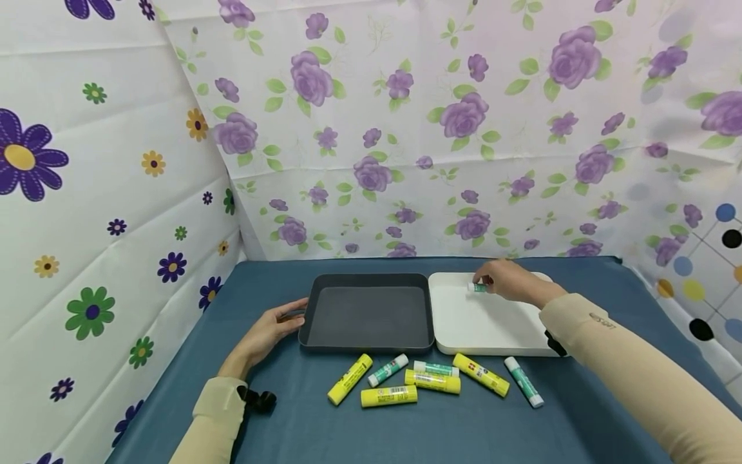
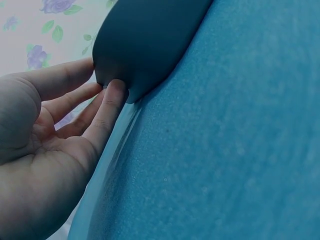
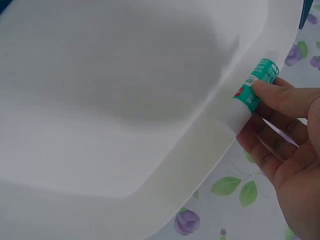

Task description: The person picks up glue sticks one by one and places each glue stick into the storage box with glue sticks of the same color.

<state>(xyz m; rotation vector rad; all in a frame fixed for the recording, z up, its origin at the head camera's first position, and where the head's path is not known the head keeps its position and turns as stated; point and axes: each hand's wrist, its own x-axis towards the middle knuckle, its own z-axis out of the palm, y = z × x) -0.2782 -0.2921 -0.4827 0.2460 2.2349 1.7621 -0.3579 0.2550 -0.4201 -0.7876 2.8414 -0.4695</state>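
Observation:
My right hand [image 1: 513,281] is over the back part of the white tray [image 1: 484,328] and pinches a green-and-white glue stick [image 3: 255,84] between thumb and fingers. In the right wrist view the glue stick lies tilted by the tray's side wall; whether it touches the wall I cannot tell. At the left side of the dark grey tray [image 1: 371,316], my left hand [image 1: 272,332] rests its fairly straight fingertips against the outer wall. The left wrist view shows thumb and fingers [image 2: 102,115] touching a corner of that tray.
In front of the trays lie several yellow glue sticks [image 1: 388,396] and three green-and-white ones, one green stick [image 1: 523,382] farthest right. The trays stand side by side on a blue cloth [image 1: 301,425]. Flowered sheets [image 1: 371,129] hang behind and at the sides.

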